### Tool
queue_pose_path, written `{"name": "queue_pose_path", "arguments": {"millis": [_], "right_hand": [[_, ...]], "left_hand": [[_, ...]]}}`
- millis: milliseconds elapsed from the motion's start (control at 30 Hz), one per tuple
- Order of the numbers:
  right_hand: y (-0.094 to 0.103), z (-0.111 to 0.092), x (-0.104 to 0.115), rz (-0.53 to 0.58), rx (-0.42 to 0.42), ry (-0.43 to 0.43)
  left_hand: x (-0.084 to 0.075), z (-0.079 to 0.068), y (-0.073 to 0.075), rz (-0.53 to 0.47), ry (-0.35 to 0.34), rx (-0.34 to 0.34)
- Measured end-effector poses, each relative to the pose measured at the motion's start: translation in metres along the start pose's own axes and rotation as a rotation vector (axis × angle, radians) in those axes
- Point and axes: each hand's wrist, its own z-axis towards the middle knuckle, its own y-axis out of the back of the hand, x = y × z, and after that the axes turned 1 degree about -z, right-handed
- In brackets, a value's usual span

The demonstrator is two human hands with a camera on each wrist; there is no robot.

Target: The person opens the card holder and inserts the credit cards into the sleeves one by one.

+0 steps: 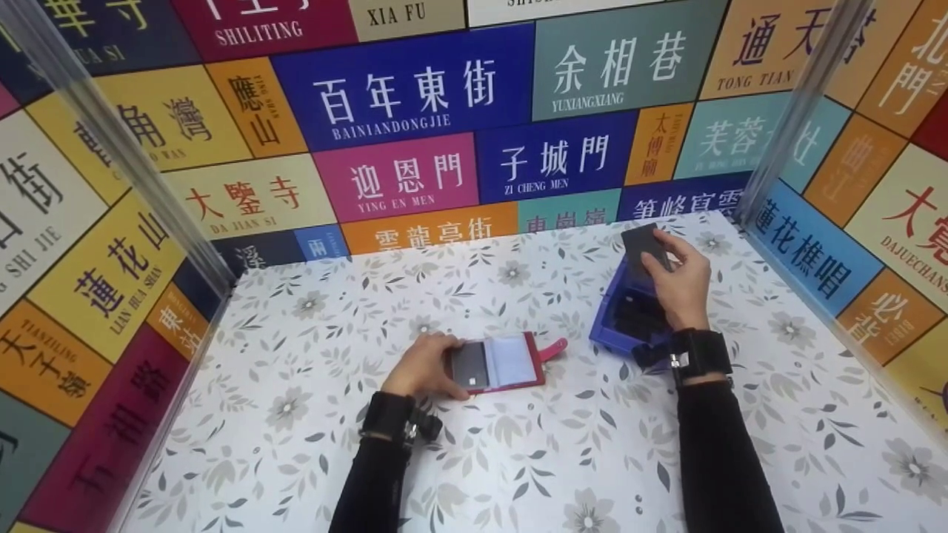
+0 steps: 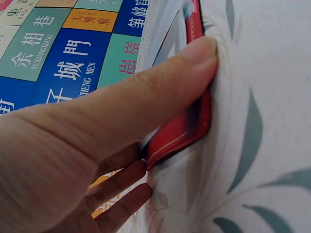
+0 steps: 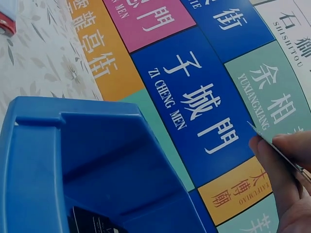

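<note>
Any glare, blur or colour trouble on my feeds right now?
Head: the open card holder has a pale right half, possibly glare, and the dark card shows no legible print; left wrist: dimmer, the left hand filling much of the foreground; right wrist: cooler cast, the blue bin looking lighter than in the head view.

In my right hand (image 3: 282,182) I pinch a thin card (image 3: 266,139), seen almost from its edge. It is apart from the blue box (image 3: 31,165), where a black item (image 3: 90,222) with pale print lies inside. Behind are coloured wall signs (image 3: 158,77); at upper left, a leaf-patterned tabletop (image 3: 46,63).
</note>
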Motion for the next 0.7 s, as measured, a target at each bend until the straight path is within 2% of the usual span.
{"name": "queue_pose_path", "arguments": {"millis": [133, 267, 367, 567, 633, 700], "right_hand": [[-0.001, -0.004, 0.007, -0.017, -0.034, -0.006], [-0.004, 0.000, -0.004, 0.004, -0.060, -0.028], [-0.010, 0.000, -0.010, 0.024, -0.041, -0.045], [-0.044, -0.013, -0.011, 0.124, 0.069, -0.016], [-0.059, -0.022, -0.011, 0.143, 0.136, -0.004], [-0.074, -0.032, -0.008, 0.143, 0.224, 0.004]], "left_hand": [[0.000, 0.000, 0.000, -0.001, 0.009, 0.003], [-0.001, -0.001, 0.000, -0.006, 0.019, 0.005], [-0.001, -0.001, 0.000, -0.007, 0.021, 0.008], [-0.002, -0.001, 0.003, 0.008, 0.003, 0.026], [-0.002, 0.000, 0.005, 0.017, -0.011, 0.010], [-0.004, 0.002, 0.006, -0.001, -0.023, -0.034]]}}
